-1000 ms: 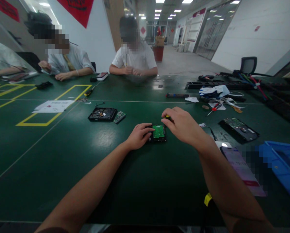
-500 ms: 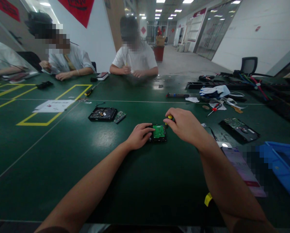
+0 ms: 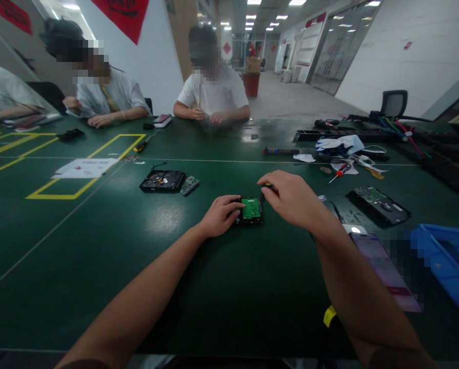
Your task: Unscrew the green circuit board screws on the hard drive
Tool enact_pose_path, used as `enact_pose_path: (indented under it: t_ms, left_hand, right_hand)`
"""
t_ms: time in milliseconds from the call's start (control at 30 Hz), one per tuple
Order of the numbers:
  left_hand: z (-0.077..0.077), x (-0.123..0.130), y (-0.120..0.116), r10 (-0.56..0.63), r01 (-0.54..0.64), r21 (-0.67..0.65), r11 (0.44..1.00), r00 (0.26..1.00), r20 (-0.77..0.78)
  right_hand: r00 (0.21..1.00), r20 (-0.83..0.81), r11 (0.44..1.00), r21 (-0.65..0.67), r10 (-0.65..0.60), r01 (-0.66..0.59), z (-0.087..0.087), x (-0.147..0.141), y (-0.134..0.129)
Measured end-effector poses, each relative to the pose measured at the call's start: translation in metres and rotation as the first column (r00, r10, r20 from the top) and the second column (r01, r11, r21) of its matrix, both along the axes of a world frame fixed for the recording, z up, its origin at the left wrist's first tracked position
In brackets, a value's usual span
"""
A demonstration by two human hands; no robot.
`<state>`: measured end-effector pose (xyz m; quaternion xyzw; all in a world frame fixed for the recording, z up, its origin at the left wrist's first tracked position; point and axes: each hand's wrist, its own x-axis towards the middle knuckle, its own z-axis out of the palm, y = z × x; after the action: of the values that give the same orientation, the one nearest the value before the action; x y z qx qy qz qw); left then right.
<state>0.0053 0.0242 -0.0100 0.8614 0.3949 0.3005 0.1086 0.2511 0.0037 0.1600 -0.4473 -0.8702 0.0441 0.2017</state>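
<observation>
A small hard drive (image 3: 251, 209) with a green circuit board facing up lies flat on the green table. My left hand (image 3: 221, 215) holds it at its left side, with the fingers over the left edge and part of the board. Above the drive's far right corner, my right hand (image 3: 291, 199) is closed around a screwdriver (image 3: 268, 184) with a yellow and black handle. Its shaft points down toward the drive; whether the tip touches a screw cannot be made out. My right fingers cover much of the handle.
Left of the drive lie an opened drive case (image 3: 162, 181) and a loose circuit board (image 3: 190, 185). On the right are another hard drive (image 3: 381, 205), a red screwdriver (image 3: 340, 173), a phone (image 3: 385, 269) and a blue bin (image 3: 450, 261). Co-workers sit across the table.
The fingers of my right hand have shifted slightly over the screwdriver, hiding more of its yellow handle. My left hand and the hard drive stay in place.
</observation>
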Motion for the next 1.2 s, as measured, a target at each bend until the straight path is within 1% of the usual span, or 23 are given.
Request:
enact_pose_path:
  t_ms: [233,400,467,533,667,867,1033,1200]
  left_hand:
    - [0.002,0.001,-0.002,0.013,-0.013,-0.015,1.0,1.0,-0.008]
    - [0.002,0.001,-0.001,0.013,-0.013,-0.022,1.0,1.0,-0.006]
    - [0.002,0.002,-0.001,0.013,-0.013,-0.027,1.0,1.0,-0.006]
    - [0.003,0.002,-0.001,0.014,-0.014,-0.034,0.999,1.0,-0.003]
    - [0.008,0.002,-0.004,0.009,-0.009,-0.048,0.999,1.0,0.001]
    - [0.011,0.0,-0.007,-0.017,0.016,-0.033,0.999,0.998,-0.053]
    - [0.008,0.001,-0.006,-0.006,0.005,-0.018,1.0,0.998,-0.064]
    - [0.006,0.002,-0.005,0.004,-0.005,-0.017,1.0,0.999,-0.054]
  right_hand:
    - [1.0,0.021,1.0,-0.007,-0.012,0.012,0.004,-0.001,0.0]
    - [0.996,0.021,0.996,-0.006,-0.092,0.092,0.004,-0.002,-0.002]
    - [0.995,0.009,0.995,-0.007,-0.104,0.104,0.005,-0.003,-0.003]
    - [0.996,-0.008,0.996,-0.008,-0.093,0.093,0.005,-0.003,-0.002]
    - [1.0,-0.008,1.0,-0.007,-0.03,0.03,0.005,-0.001,-0.002]
    - [0.999,-0.014,0.999,-0.004,0.031,-0.031,0.006,0.001,-0.003]
    - [1.0,-0.012,1.0,-0.015,0.015,-0.015,0.007,-0.001,-0.004]
    - [1.0,-0.014,1.0,-0.004,-0.009,0.009,0.001,0.001,0.001]
